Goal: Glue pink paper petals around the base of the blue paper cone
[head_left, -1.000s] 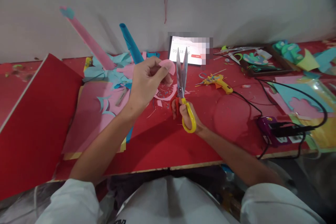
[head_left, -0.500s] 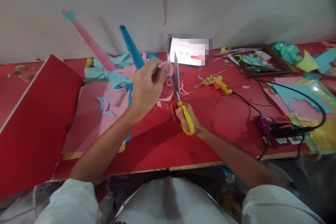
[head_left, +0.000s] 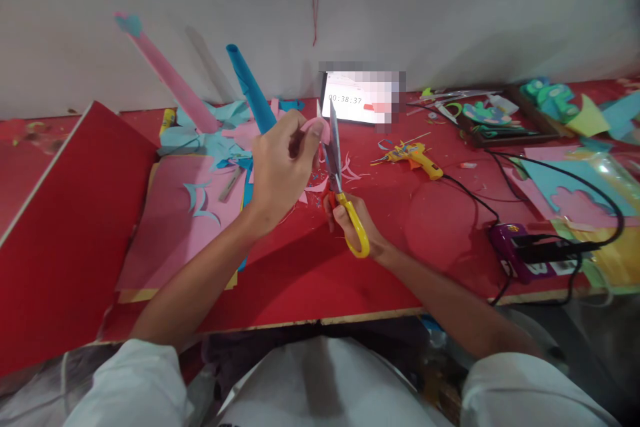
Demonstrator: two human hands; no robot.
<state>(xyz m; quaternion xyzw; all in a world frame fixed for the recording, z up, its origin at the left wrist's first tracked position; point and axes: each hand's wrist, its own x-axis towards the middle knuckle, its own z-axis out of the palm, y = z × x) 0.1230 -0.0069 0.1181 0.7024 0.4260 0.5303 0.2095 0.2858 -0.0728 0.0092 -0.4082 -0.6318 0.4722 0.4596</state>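
Between the thumb and fingers of my left hand (head_left: 283, 163) is a small curved piece of pink paper (head_left: 320, 128). My right hand (head_left: 357, 220) grips a pair of scissors (head_left: 356, 227) with one yellow and one red handle loop. The blades point up and away from me, slightly apart, right beside the pink paper. Whether they touch it I cannot tell. Below both hands, pink paper scraps (head_left: 350, 170) lie scattered on the red tabletop (head_left: 400, 267).
Left of my hands, pink sheets (head_left: 165, 213) carry curved blue offcuts and a cutter (head_left: 231, 183). Rolled blue (head_left: 250, 87) and pink (head_left: 170, 80) paper tubes stand behind. To the right lie a yellow glue gun (head_left: 415, 159), a purple power box (head_left: 520, 250) with cables, and a dark tray (head_left: 537, 137).
The scissor blades have shifted very slightly beside the pink paper. Both hands stay almost in place, and the timer on the screen has gone up by one second.
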